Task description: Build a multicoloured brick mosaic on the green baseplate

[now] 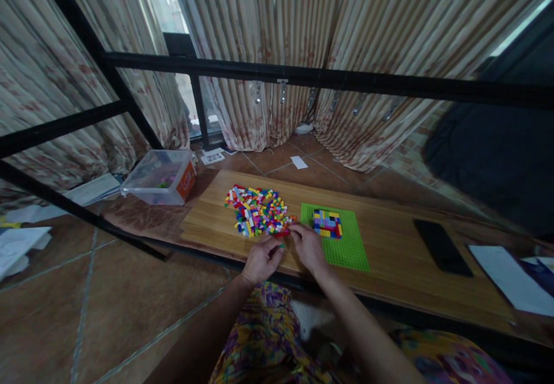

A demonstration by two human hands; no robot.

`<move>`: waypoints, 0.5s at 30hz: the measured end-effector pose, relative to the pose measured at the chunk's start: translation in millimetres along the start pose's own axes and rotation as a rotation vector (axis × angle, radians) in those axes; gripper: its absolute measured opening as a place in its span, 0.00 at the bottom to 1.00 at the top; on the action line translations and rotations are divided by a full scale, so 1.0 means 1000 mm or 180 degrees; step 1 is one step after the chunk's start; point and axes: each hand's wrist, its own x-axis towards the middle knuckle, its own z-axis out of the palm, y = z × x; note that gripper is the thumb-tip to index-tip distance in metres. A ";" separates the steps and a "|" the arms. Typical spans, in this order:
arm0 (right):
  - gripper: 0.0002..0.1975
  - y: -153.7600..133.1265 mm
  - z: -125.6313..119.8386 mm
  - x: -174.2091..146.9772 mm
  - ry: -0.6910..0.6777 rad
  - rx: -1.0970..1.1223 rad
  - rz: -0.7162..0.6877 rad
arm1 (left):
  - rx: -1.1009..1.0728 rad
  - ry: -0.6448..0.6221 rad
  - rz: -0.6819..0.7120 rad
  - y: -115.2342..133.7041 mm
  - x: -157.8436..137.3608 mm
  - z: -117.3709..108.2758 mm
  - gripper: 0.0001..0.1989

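On the wooden surface (389, 251), a pile (258, 211) of small, many-coloured bricks is spread, and both hands are held at its near right edge. A red brick (282, 233) is pinched at the fingertips of the right hand (307, 248), whose fingers are drawn narrow. At the fingertips of the left hand (262, 257), also held narrow, a small green brick (281, 246) is seen; whether it is gripped cannot be told. Just right of the pile, a green baseplate (350, 248) is laid flat, and on its upper left part a block (328, 224) has been built of yellow, blue, red and lilac bricks. Farther right, a dark phone (441, 247) is placed, with white paper (513, 277) near it at the right end. Past the left end, a clear box (187, 181) with an orange label is set, a few coloured pieces being seen inside.
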 end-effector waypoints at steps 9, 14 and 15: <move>0.13 0.004 0.002 0.014 -0.0161 -0.0375 -0.0066 | 0.0098 0.0000 -0.0017 0.001 0.001 0.000 0.08; 0.12 0.005 0.001 0.020 -0.0098 -0.0762 0.0111 | 0.0225 0.0112 -0.0076 -0.002 0.002 0.005 0.07; 0.12 0.005 0.002 0.021 -0.0127 -0.0812 0.0123 | 0.0238 0.0148 -0.0095 -0.002 0.002 0.006 0.07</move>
